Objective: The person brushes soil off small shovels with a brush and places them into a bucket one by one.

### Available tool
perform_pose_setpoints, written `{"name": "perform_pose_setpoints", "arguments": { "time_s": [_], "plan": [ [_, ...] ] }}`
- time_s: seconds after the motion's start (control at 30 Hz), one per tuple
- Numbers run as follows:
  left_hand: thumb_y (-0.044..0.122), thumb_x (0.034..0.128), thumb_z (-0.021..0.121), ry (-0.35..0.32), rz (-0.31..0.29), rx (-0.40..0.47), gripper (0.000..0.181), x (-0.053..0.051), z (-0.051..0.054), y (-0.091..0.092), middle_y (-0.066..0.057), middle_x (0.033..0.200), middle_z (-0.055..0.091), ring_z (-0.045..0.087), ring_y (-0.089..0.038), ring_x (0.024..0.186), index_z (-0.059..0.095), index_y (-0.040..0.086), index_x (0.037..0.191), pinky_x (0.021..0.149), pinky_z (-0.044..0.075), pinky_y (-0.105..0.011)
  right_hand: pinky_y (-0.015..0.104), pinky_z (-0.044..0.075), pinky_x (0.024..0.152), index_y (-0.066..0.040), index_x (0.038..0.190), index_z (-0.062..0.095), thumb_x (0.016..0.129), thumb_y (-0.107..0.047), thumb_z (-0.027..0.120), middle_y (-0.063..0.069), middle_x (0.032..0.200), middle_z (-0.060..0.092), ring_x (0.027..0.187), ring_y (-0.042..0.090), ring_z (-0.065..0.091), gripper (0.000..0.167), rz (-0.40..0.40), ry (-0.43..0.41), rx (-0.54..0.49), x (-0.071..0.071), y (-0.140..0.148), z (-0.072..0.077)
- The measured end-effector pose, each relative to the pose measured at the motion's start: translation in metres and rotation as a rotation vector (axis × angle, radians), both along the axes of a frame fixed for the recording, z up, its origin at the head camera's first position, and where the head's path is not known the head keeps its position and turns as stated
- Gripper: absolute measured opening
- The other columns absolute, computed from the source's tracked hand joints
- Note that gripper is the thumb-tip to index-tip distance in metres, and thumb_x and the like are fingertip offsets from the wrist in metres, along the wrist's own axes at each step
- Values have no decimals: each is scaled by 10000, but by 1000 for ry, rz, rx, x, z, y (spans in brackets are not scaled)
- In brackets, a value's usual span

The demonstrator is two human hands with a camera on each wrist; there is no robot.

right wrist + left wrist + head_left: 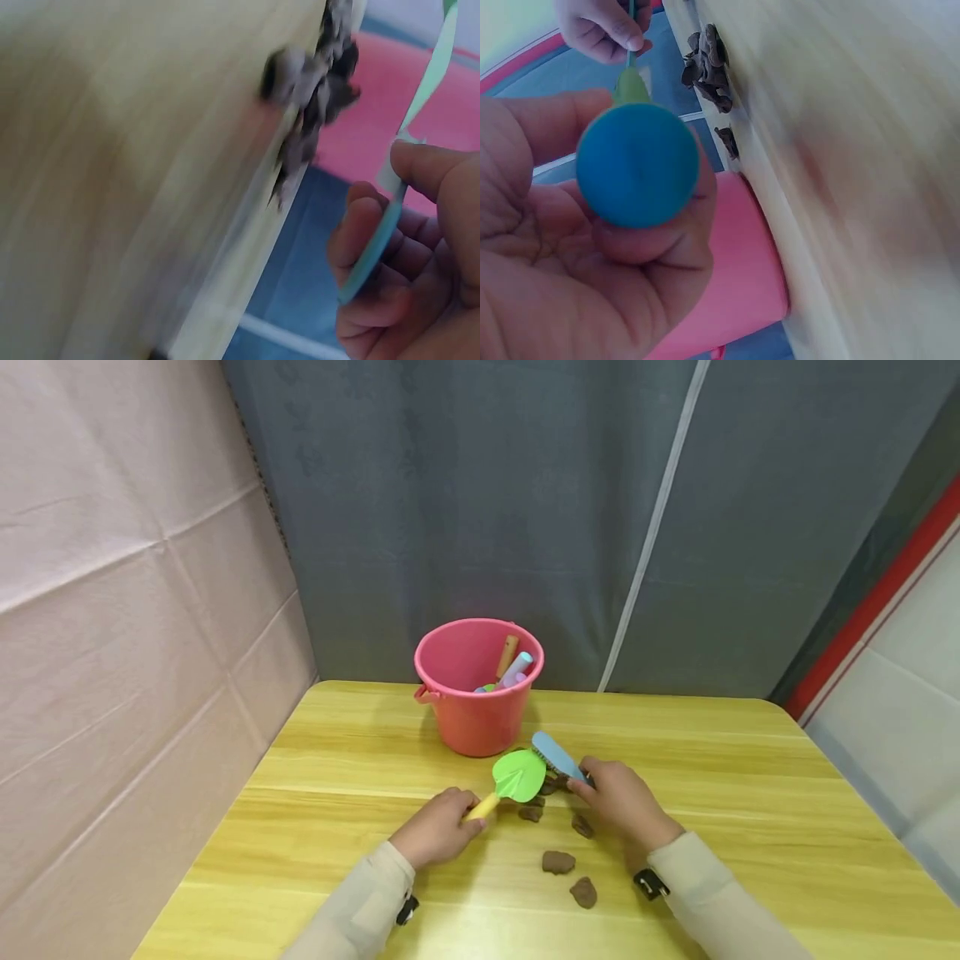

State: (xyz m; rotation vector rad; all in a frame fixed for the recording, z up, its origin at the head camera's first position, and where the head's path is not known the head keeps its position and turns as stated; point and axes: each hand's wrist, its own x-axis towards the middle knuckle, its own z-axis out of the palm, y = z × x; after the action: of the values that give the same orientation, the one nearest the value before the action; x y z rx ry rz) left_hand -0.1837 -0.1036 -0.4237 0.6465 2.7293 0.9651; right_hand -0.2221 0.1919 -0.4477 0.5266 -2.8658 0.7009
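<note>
My left hand grips the yellow handle of a toy shovel with a green, leaf-shaped blade. In the left wrist view the handle's blue round end faces the camera. With thumb and fingers my right hand pinches a light-blue brush; dark bristles show along its lower edge. Its tip is beside the shovel blade, above brown clay-like lumps; contact between the two tools is unclear. More lumps, clustered, appear in the right wrist view.
A pink bucket stands behind the shovel, holding several tools with orange, light-blue and purple handles. Nearer me lie two separate brown lumps, one short and cylindrical, one flatter. The wooden table meets a grey curtain at the back.
</note>
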Motion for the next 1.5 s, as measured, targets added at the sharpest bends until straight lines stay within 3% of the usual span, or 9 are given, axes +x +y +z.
{"name": "perform_pose_setpoints", "arguments": {
  "time_s": [0.1,0.2,0.43,0.57,0.7,0.9,1.1,1.3,1.5],
  "plan": [
    [203,965,648,11,-13,0,151,2,6,-5,12,906,553,517,-147,798,651,75,1045,741,473,-375,250,290,465,-102,837,572,945,-194,690,-38,586,422,488,93,350,185,-39,0,-8,-2,13,-3],
    [213,973,639,34,-9,29,156,4,22,-11,8,886,555,517,-147,774,651,78,1048,698,469,-357,243,271,454,-83,854,593,941,-177,692,-37,575,413,479,88,330,162,-75,3,-11,-3,23,-3],
    [207,944,677,242,83,131,100,5,90,-23,18,856,573,517,-159,716,658,139,1016,632,466,-337,231,261,438,-85,827,577,940,-180,686,-42,569,409,473,81,324,183,-77,-31,-32,2,28,-3],
    [212,911,708,334,218,221,159,-9,128,-27,-17,893,614,544,-201,706,635,128,1023,585,491,-343,232,258,437,-87,826,580,938,-178,690,-42,566,411,469,81,322,181,-85,-22,-34,5,27,-2],
    [206,899,672,339,349,275,177,-38,147,-34,-54,964,642,575,-239,636,602,105,1026,560,507,-347,229,257,439,-80,849,599,936,-181,693,-43,567,423,468,77,321,163,-83,-27,-35,6,27,-4],
    [140,891,657,271,327,189,154,-84,144,-32,-80,950,634,646,-243,693,567,76,998,609,560,-326,235,258,435,-90,842,592,945,-196,686,-38,564,410,464,82,319,175,-84,-33,-24,6,32,-8],
    [71,850,698,328,261,4,188,-110,129,-14,-73,873,576,536,-235,723,540,89,950,635,499,-334,234,264,440,-91,841,593,942,-190,687,-40,563,419,468,82,329,170,-92,-37,-26,5,35,-10],
    [92,856,711,319,187,-61,287,-124,114,2,-59,836,589,565,-227,718,531,83,1079,697,512,-357,235,274,442,-91,852,599,944,-190,685,-41,571,419,477,83,339,160,-89,-36,-15,10,38,-11],
    [150,897,648,326,182,-169,179,-120,108,19,-45,760,552,562,-218,712,545,77,1023,737,494,-388,229,269,435,-89,847,595,945,-177,682,-45,567,412,472,76,332,158,-81,-26,-17,12,41,-8]
  ]
}}
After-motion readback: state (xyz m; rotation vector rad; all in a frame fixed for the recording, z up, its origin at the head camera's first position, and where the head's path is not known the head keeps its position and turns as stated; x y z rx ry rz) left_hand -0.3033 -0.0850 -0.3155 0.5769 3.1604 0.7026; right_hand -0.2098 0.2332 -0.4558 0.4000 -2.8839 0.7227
